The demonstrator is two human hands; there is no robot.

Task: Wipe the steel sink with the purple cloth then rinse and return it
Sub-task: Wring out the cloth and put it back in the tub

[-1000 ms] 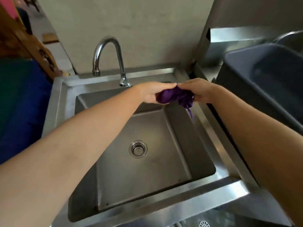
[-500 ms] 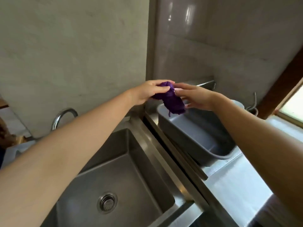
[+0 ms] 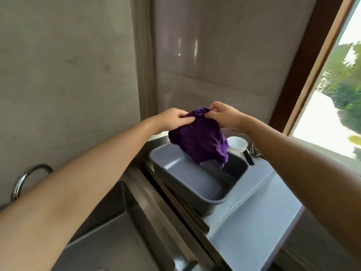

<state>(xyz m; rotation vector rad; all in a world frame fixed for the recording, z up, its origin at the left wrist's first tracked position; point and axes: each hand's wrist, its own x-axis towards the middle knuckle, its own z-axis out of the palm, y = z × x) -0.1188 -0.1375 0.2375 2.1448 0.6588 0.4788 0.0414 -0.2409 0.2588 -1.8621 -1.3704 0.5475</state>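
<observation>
The purple cloth (image 3: 199, 138) hangs crumpled in the air above the far end of a grey plastic tub (image 3: 195, 184). My left hand (image 3: 173, 120) pinches its upper left edge and my right hand (image 3: 222, 114) pinches its upper right edge. The cloth droops down toward the tub's inside. The steel sink (image 3: 121, 227) lies at the lower left, partly hidden by my left forearm, with the curved tap (image 3: 23, 178) at its far left.
White bowls (image 3: 237, 144) and dark chopsticks (image 3: 249, 158) sit behind the tub. A grey counter (image 3: 257, 222) runs right of the sink. A wall corner stands behind, and a window (image 3: 332, 106) with a brown frame is at the right.
Both hands carried the cloth from over the sink to the right, above the grey tub. It went from a tight wad to spread and hanging. The view swung right and up.
</observation>
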